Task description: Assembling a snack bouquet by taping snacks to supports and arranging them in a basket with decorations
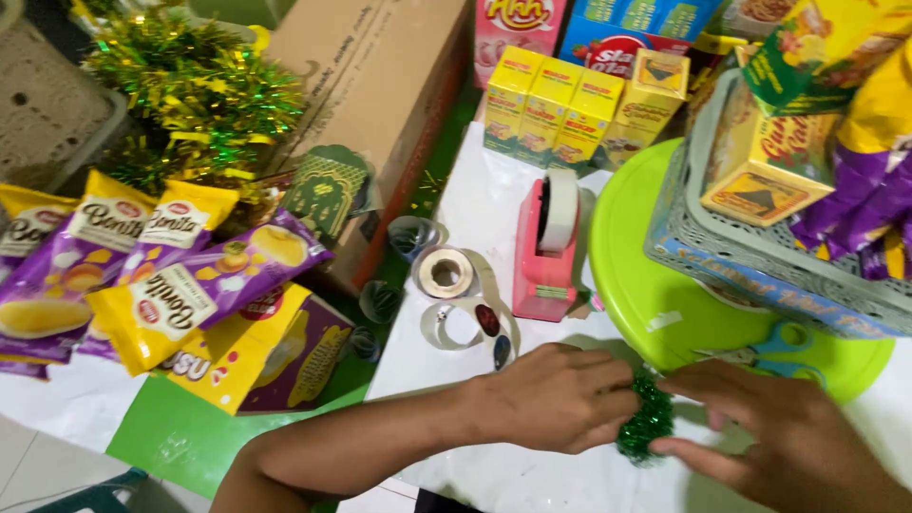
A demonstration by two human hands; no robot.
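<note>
Both hands meet low in the view over a white table [494,204]: the left hand [556,399] and the right hand [793,437] pinch a short piece of green tinsel [648,426] between them, fingers closed on it from either side, with the tinsel resting on or just above the tabletop. Just beyond the right hand a pair of blue-handled scissors [774,347] lies on a round lime-green tray [636,275], touching its near part. A grey plastic basket [760,261] sits farther back on that tray, packed with a yellow box and purple and yellow packets. Past the left hand lie a few tape rolls [446,274], and beside them stands a pink tape dispenser [546,242]. Farther still, a row of yellow cartons [556,114] stands at the table's far edge. Off to the left of the grip, below the table, purple and yellow snack bags [142,275] are heaped on a green sheet over a pale floor. Behind them a cardboard box [370,76] leans, with a heap of green and gold tinsel [190,95] at the far left.
</note>
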